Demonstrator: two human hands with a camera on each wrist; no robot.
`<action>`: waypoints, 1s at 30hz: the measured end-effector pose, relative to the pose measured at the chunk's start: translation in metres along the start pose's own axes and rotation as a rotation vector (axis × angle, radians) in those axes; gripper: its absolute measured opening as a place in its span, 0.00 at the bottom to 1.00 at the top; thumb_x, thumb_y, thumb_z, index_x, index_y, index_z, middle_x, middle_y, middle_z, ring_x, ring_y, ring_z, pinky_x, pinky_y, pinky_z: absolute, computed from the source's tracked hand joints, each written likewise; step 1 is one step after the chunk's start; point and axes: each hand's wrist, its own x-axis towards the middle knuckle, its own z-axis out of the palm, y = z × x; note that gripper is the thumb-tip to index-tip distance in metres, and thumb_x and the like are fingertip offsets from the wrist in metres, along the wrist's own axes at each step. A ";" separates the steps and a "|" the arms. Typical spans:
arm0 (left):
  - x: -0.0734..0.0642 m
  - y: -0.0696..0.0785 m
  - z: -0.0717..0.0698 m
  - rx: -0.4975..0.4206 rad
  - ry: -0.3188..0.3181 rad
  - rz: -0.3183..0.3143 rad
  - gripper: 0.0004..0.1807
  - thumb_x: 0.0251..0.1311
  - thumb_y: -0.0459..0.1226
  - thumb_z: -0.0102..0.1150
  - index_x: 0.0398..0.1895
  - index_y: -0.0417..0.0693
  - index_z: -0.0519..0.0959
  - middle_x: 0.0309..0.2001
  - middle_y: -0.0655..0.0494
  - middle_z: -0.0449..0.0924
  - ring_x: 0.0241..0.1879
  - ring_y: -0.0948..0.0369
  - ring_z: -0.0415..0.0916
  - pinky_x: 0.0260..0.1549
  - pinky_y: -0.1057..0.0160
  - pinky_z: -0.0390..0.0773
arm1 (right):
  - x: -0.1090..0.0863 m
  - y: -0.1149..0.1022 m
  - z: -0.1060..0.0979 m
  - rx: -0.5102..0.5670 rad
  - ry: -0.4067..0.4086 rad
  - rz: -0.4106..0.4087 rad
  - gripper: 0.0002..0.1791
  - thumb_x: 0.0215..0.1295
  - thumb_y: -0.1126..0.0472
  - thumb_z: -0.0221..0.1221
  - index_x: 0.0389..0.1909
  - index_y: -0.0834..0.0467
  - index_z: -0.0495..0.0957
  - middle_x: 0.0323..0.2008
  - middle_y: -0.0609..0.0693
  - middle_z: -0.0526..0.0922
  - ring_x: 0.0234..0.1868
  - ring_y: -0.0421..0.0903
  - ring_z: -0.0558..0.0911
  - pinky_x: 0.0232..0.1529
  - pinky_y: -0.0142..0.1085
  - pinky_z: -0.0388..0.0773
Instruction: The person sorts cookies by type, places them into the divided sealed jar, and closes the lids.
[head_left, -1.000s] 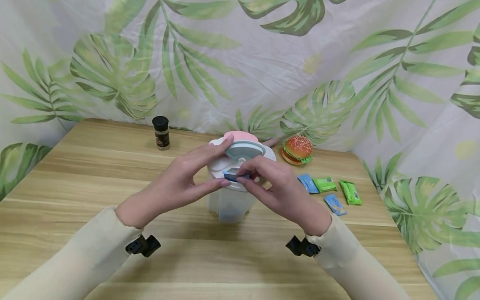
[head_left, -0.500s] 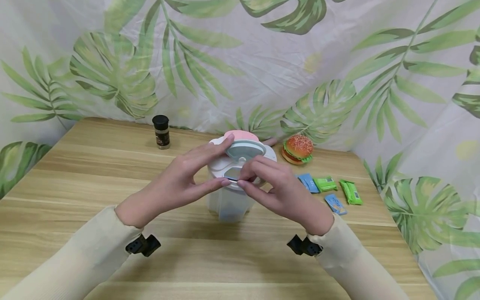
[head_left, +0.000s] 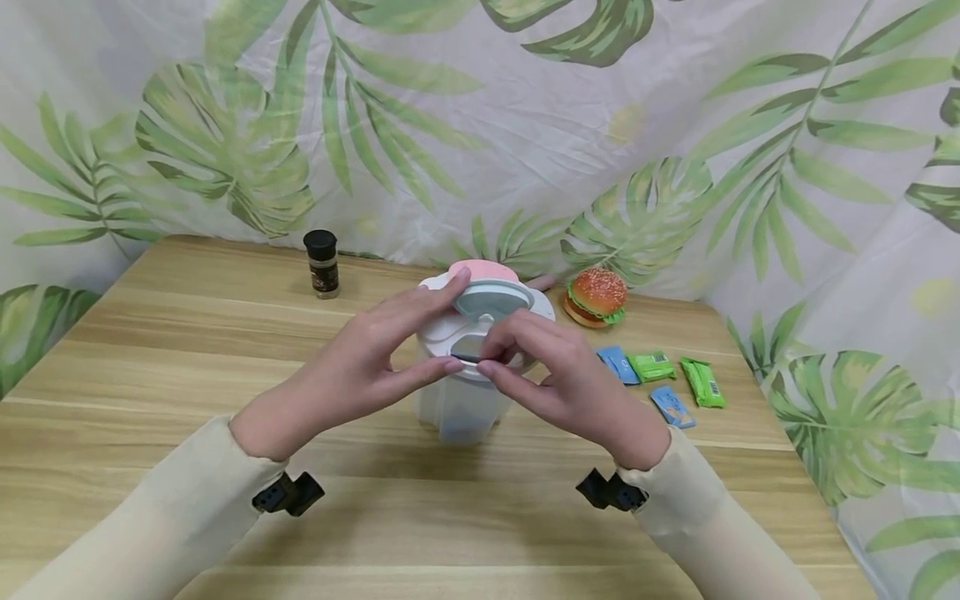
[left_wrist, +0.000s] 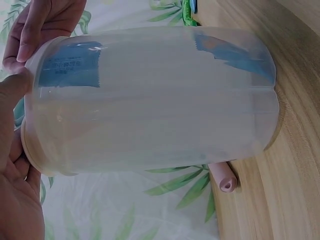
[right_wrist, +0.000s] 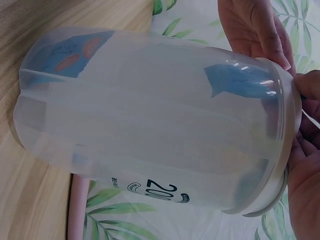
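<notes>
A tall translucent plastic container (head_left: pixel 465 408) stands on the table, its white lid's grey flap (head_left: pixel 491 302) raised. My left hand (head_left: pixel 363 354) grips the lid, forefinger beside the flap and thumb at the front rim. At the small opening, my right hand (head_left: pixel 558 367) pinches the top of a blue snack packet (right_wrist: pixel 242 82). Most of that packet hangs inside just below the lid, showing through the wall in both wrist views. Another blue snack packet (left_wrist: pixel 240 57) lies at the container's bottom. In the head view, only a dark upper edge of the pinched packet shows between my thumbs.
Right of the container lie two blue packets (head_left: pixel 672 407) and two green packets (head_left: pixel 703 383). A toy hamburger (head_left: pixel 596 298) sits behind them. A black-capped spice jar (head_left: pixel 322 267) stands at the back left. A pink rod (left_wrist: pixel 223 177) lies behind the container.
The blue packet has gone down through the lid opening, from lying across it to hanging mostly inside. Both hands have stayed nearly in place at the lid.
</notes>
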 end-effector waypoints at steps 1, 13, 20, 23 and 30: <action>0.000 0.000 0.000 0.000 0.002 0.002 0.49 0.61 0.32 0.75 0.83 0.52 0.59 0.69 0.48 0.78 0.65 0.56 0.76 0.66 0.56 0.77 | 0.000 0.000 0.000 0.000 0.000 0.000 0.08 0.67 0.71 0.68 0.42 0.59 0.79 0.38 0.48 0.83 0.38 0.36 0.82 0.40 0.27 0.87; 0.001 -0.001 0.002 -0.005 0.005 0.013 0.49 0.61 0.32 0.74 0.83 0.51 0.59 0.69 0.49 0.78 0.65 0.56 0.76 0.66 0.59 0.77 | -0.002 0.001 -0.001 0.000 0.007 -0.030 0.08 0.67 0.71 0.67 0.42 0.59 0.80 0.40 0.49 0.82 0.39 0.37 0.81 0.41 0.27 0.86; 0.000 -0.001 0.002 -0.002 0.004 0.014 0.49 0.61 0.31 0.74 0.83 0.51 0.59 0.69 0.49 0.78 0.66 0.55 0.76 0.66 0.58 0.77 | -0.002 0.001 -0.001 -0.015 0.022 -0.053 0.01 0.73 0.65 0.64 0.41 0.59 0.82 0.40 0.49 0.83 0.40 0.38 0.81 0.43 0.28 0.86; 0.000 -0.001 0.002 -0.002 0.007 0.021 0.49 0.60 0.31 0.75 0.83 0.50 0.59 0.69 0.49 0.78 0.67 0.55 0.76 0.67 0.60 0.77 | -0.002 0.001 -0.001 -0.024 0.023 -0.064 0.02 0.74 0.64 0.64 0.41 0.59 0.83 0.41 0.49 0.83 0.40 0.38 0.81 0.44 0.28 0.86; 0.000 -0.002 0.002 -0.003 0.012 0.024 0.49 0.60 0.31 0.75 0.83 0.50 0.60 0.70 0.49 0.78 0.67 0.55 0.76 0.68 0.65 0.75 | -0.004 0.001 -0.003 0.009 0.028 -0.050 0.02 0.72 0.67 0.65 0.41 0.59 0.83 0.41 0.50 0.83 0.41 0.39 0.81 0.43 0.29 0.86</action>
